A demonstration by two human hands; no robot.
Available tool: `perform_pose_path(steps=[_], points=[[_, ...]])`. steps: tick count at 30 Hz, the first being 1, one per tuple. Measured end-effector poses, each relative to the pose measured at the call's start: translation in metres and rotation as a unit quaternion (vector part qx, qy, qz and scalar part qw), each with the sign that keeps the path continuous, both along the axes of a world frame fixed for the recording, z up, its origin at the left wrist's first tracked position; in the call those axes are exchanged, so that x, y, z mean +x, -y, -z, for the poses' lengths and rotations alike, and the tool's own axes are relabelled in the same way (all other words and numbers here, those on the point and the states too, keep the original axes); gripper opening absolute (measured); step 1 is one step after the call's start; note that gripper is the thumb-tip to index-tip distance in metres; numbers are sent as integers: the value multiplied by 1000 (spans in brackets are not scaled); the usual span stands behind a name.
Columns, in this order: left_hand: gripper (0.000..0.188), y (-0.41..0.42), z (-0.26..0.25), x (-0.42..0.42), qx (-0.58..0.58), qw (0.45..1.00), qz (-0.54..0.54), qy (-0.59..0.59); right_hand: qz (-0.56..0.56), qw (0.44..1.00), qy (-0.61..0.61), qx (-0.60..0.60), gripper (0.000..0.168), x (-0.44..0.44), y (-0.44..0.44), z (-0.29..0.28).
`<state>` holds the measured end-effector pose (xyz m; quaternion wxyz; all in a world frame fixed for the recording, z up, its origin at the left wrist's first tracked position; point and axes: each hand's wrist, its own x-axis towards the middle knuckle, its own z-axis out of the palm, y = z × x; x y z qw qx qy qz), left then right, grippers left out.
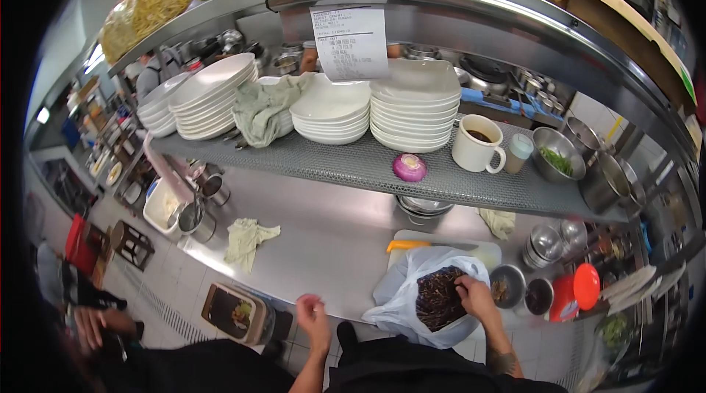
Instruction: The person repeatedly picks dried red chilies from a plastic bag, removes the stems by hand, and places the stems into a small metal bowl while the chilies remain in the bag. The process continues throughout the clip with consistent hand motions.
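Note:
A white plastic bag [394, 294] stands open at the counter's front edge, full of thin dark brown dried strips [438, 296]. My right hand [475, 295] reaches over the bag's right side, its fingertips drawn together at the strips. Whether they pinch any is not clear. My left hand [313, 318] is raised in front of the counter edge, left of the bag, fingers curled and apart from the bag. A cutting board [488, 238] lies partly under the bag, with an orange-yellow handle [408, 245] on it. Right of the bag sit two metal containers [508, 282], the nearer holding brown bits.
Above the steel counter [325, 244], a shelf [309, 164] carries stacked white plates [413, 117], a mug [475, 145] and a halved red onion [410, 167]. Cloth [248, 241] lies left. Below is a waste bin [234, 310]. Another person's hand [91, 327] shows at far left.

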<state>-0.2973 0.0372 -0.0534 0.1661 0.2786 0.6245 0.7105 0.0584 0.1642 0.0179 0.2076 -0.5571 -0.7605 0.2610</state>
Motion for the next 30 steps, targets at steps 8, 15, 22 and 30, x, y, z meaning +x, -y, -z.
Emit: perform_pose_path(steps=[8,15,22,30], points=[[37,-75,-48,177,-85,856,321,-396,-101,994,-38,31,12,21,-5,3],[56,-76,-47,212,-345,735,304,-498,-144,987,-72,24,14,40,-9,-9],[35,-83,-57,202,-50,795,407,-446,-217,974,-61,-19,14,38,-1,-27],[23,-77,-77,209,0,880,393,-267,-163,960,-160,-162,13,29,12,-51]])
